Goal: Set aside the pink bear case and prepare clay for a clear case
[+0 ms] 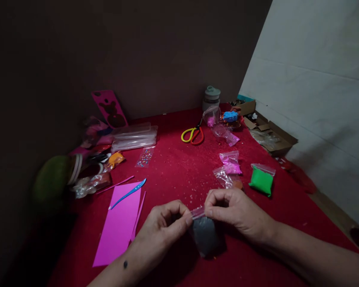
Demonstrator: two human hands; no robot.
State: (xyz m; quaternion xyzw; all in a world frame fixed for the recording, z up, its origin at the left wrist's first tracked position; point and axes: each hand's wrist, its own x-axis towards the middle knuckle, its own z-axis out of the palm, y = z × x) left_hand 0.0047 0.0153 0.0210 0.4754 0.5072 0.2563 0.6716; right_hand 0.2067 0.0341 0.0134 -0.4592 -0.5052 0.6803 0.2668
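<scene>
Grey clay lump in a small clear zip bag [204,235], low centre of frame, hanging/resting just above the red cloth [179,167]. Both hands pinch the bag's top strip: left hand [164,223] w/ thumb + forefinger pressed together on the left end of the seal, right hand [233,209] pinching the right end, fingers curled in. Bag looks light, film thin + slippery, clay soft and prob dents if squeezed, so best hold is the stiffer zip strip at the top, not the belly. Left of the hands, a pink foam sheet [119,227] lies flat w/ a blue sculpting tool [128,193] across its upper end and thin pink strips beside it. Right + a bit further, a green clay bag [261,179], then small pink bags [230,161] close by, apart from each other. Mid table: sticker sheet [145,156], stack of clear phone cases [134,137], mixed clutter at the left edge, too dark to tell. Further back, yellow/red scissors [193,134], more clear bags, blue clay piece [230,116], open cardboard box [269,133] at right by the white wall. Far end: grey-lidded jar [211,97] and a pink phone case [109,107] leaning on the dark wall.
</scene>
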